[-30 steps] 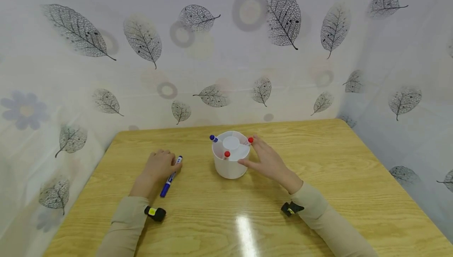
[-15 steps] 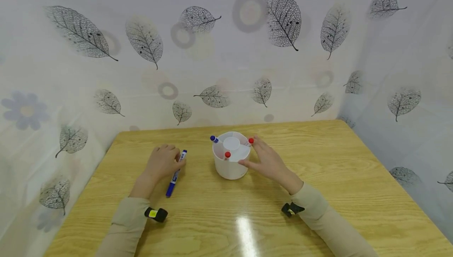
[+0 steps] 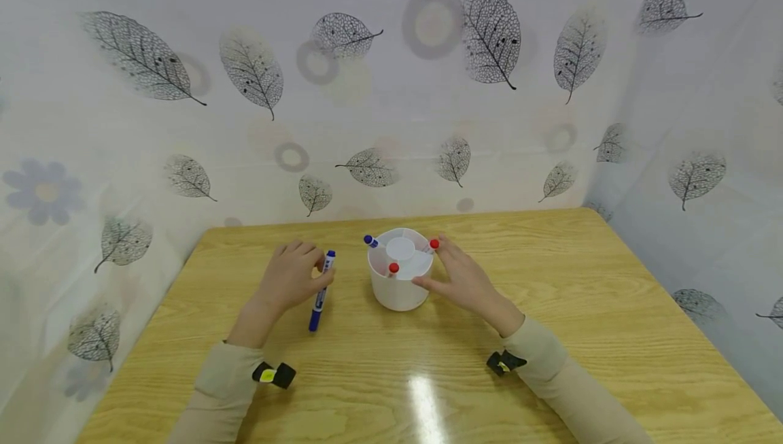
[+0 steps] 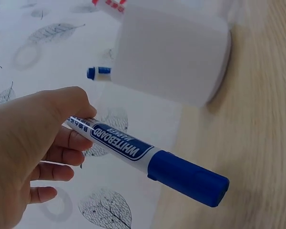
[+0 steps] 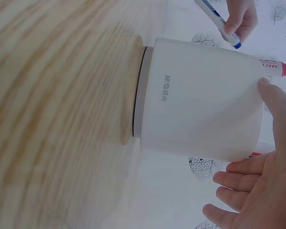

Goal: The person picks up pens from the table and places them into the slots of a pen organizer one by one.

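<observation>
My left hand (image 3: 291, 279) pinches a blue whiteboard marker (image 4: 128, 143) between thumb and fingers, left of the pen holder. The marker's blue cap (image 4: 188, 179) points down and toward me, over the table. A round white pen holder (image 3: 396, 293) stands upright on a dark-edged base. My right hand (image 3: 467, 284) holds it at the rim from the right, thumb on the near side and index fingertip on the far side. Two red-ended markers, one in front (image 3: 393, 268) and one at the right, stand in it, with a blue-ended marker (image 3: 370, 241) at its left.
The wooden table (image 3: 367, 376) runs back to a leaf-printed curtain (image 3: 391, 104), which also hangs at both sides. A black camera strap (image 3: 275, 374) is on the left wrist, and another black strap (image 3: 506, 362) on the right.
My left hand has moved right and away from me with the marker, toward the pen holder, and the marker stands more upright in view. The right hand and pen holder keep their place.
</observation>
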Available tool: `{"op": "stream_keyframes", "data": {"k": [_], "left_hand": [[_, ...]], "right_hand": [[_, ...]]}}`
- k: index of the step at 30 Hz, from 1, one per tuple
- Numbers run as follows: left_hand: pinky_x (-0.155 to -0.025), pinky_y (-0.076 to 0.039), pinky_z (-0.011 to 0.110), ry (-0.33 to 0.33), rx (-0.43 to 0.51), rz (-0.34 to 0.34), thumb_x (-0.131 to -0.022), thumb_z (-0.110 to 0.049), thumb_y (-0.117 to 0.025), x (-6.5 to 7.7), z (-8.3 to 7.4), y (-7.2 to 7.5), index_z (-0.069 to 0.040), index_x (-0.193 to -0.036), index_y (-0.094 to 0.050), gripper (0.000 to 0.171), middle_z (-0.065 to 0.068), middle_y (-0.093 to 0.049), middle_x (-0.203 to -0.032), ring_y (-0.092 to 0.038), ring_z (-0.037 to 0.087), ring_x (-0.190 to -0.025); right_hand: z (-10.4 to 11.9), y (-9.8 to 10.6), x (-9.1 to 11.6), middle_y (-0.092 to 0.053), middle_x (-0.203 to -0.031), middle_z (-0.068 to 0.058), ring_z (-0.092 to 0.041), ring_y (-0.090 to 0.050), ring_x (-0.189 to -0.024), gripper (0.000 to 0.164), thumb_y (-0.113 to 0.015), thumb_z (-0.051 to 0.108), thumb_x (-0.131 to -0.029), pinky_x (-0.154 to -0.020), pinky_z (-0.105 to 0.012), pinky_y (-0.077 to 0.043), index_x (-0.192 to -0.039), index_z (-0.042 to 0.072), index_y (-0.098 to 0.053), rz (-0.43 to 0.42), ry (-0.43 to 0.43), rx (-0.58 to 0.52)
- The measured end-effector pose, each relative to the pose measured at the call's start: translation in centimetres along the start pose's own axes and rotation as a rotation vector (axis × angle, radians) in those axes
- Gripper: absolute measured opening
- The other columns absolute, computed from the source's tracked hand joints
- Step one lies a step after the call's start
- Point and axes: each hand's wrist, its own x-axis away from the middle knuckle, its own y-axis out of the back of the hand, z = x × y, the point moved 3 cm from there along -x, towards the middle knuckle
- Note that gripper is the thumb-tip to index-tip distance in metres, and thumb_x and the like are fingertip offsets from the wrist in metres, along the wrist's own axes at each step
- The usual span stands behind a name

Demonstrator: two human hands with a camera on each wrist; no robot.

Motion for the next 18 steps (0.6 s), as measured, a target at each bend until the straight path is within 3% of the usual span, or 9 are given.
{"op": "stream_keyframes", "data": {"k": [18], "left_hand": [[-0.074,-0.042,0.04,-0.235,0.114,-0.396,-0.08,-0.029,-0.068,-1.7,-3.5,2.9,-0.013,-0.074,-0.06,0.019,0.002,-0.062,-0.078,-0.055,0.024,-0.081]], "right_hand": [[-0.6,-0.3,-0.3,-0.031,-0.156,-0.021,-0.039,-0.03,-0.145,0.084,-0.067,0.053,-0.085,-0.112,-0.058,-0.031,-0.148,0.004,-0.038,0.004,0.004,0.007]]}}
